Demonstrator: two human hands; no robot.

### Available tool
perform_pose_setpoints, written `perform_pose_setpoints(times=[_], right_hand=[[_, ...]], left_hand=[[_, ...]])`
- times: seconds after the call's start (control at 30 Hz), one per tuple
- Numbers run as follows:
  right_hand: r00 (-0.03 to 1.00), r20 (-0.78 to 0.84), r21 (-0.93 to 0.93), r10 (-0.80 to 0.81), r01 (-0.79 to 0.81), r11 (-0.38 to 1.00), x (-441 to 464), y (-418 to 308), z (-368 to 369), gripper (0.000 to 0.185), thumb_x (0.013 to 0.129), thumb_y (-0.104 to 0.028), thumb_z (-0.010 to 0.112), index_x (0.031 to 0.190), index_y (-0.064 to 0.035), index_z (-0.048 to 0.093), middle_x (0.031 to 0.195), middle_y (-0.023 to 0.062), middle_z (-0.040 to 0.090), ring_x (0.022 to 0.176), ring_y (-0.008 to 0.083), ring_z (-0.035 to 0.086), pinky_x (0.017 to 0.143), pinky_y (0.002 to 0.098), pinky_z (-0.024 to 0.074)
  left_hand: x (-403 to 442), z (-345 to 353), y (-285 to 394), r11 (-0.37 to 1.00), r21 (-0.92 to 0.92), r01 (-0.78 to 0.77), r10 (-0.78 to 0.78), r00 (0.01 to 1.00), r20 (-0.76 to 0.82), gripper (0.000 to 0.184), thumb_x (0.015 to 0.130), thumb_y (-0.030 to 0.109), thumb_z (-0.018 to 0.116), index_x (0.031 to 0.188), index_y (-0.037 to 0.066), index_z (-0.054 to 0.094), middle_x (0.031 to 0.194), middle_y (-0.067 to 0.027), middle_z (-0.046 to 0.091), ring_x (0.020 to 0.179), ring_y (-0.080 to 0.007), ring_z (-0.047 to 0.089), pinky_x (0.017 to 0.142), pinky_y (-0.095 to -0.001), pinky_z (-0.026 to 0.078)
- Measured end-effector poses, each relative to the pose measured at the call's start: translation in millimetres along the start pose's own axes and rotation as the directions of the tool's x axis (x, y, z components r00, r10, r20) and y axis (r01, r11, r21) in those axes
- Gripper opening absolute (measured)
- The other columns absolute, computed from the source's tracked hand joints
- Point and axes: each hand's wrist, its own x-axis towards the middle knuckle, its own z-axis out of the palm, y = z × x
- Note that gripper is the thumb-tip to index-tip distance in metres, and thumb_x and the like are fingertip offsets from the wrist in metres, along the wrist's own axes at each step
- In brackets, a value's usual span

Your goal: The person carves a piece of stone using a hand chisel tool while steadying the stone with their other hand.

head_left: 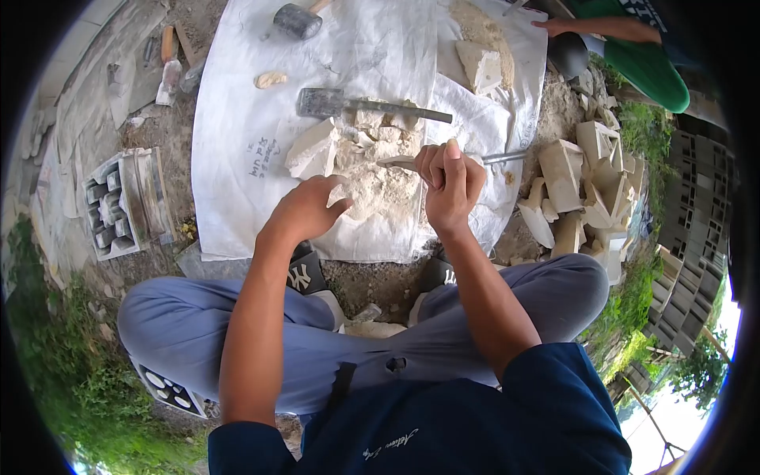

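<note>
The white sheet [229, 198] carries the work. Beyond its right edge I record a stack of broken pale blocks [560, 176]; off its left edge stands a grey block with dark openings [127, 204]. The crumbled pale rubble [376, 190], my work material, lies mid-sheet towards the near edge, with an angular chunk [313, 149] at its left side. A black-headed mallet [321, 102] lies across the rubble's far side, handle pointing to the right edge. A metal bar [503, 157] runs from near the right edge to the rubble; my right hand [452, 184] is clenched round it, thumb uppermost. My left hand [310, 210] grips nothing visible: fingers spread and curved, thumb apart, at the rubble's near-left margin; I cannot tell whether the fingertips touch. Another person's hand [548, 28] is at the far right corner. A small tan lump [271, 80] sits near the left edge.
</note>
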Motion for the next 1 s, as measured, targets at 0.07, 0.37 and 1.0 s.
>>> perform_pose_setpoints(times=[0.07, 0.37, 1.0], right_hand=[[0.995, 0.060, -0.051, -0.080, 0.083, 0.995, -5, -7, 1, 0.052, 0.108, -0.021, 0.040, 0.059, -0.0037, 0.033, 0.054, 0.0014, 0.034, 0.051, 0.0113, 0.030, 0.049, 0.0307, 0.0223], [0.985, 0.155, -0.097, 0.078, -0.063, 0.993, -10, -22, 3, 0.053, 0.108, -0.028, 0.046, 0.062, -0.0028, 0.036, 0.059, -0.0043, 0.033, 0.057, 0.0065, 0.024, 0.050, 0.0291, 0.0206], [0.961, 0.161, -0.476, 0.227, -0.125, 0.871, -16, -9, -15, 0.048, 0.105, -0.023, 0.050, 0.063, -0.0003, 0.043, 0.059, -0.0031, 0.035, 0.058, 0.0078, 0.028, 0.053, 0.0299, 0.0230]], left_hand=[[-1, 2, 1, 1.000, -0.005, -0.023, 0.023, 1.000, -0.020, 0.053, 0.098, 0.044, 0.056, 0.138, 0.009, 0.054, 0.131, -0.0184, 0.060, 0.124, -0.0347, 0.056, 0.104, -0.0439, 0.045], [1, -1, 6, 1.000, -0.020, -0.003, 0.002, 1.000, -0.010, 0.049, 0.097, 0.041, 0.061, 0.135, 0.010, 0.057, 0.132, -0.0211, 0.060, 0.124, -0.0374, 0.056, 0.104, -0.0437, 0.045], [0, -3, 5, 1.000, 0.029, 0.004, -0.005, 1.000, 0.028, 0.054, 0.097, 0.044, 0.059, 0.140, 0.011, 0.053, 0.132, -0.0222, 0.060, 0.124, -0.0373, 0.056, 0.102, -0.0446, 0.046]])
